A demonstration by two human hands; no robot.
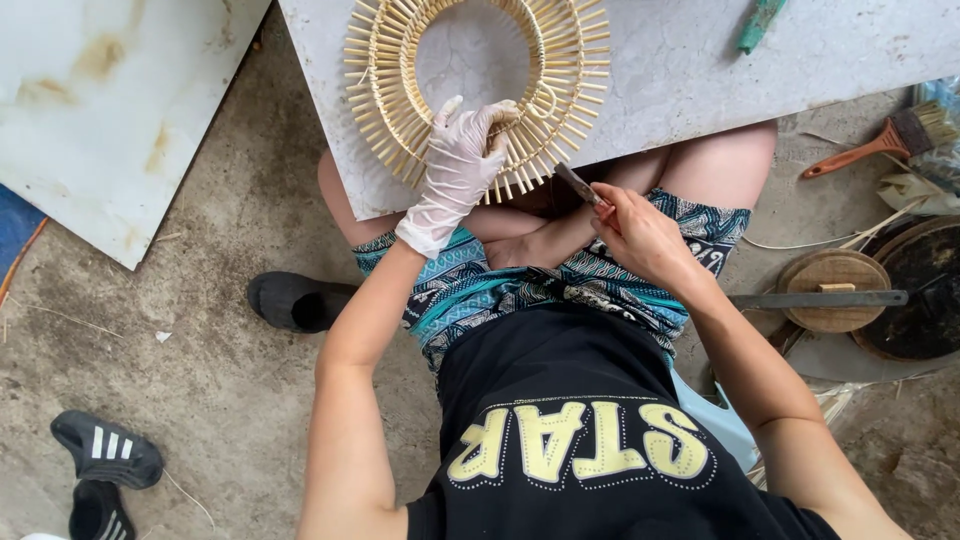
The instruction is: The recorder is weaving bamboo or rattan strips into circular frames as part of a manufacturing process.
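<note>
Bamboo ring under gloved left hand; right hand just beside, holding knife.

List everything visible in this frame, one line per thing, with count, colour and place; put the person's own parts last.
rattan ring: 1, pale tan, on the slab's near edge
slab: 1, grey-white, over the person's knees
white board: 1, stained white, on the floor at upper left
knife: 1, dark blade, in the right hand
green tool: 1, on the slab at top
brush: 1, red-brown handle, floor at right
wooden disc: 1, brown, floor at right
metal bar: 1, grey, across the disc
dark pan: 1, far right
sandals: 2, black with white stripes, lower left
left hand: white glove, on the ring
right hand: bare, gripping the knife
</note>
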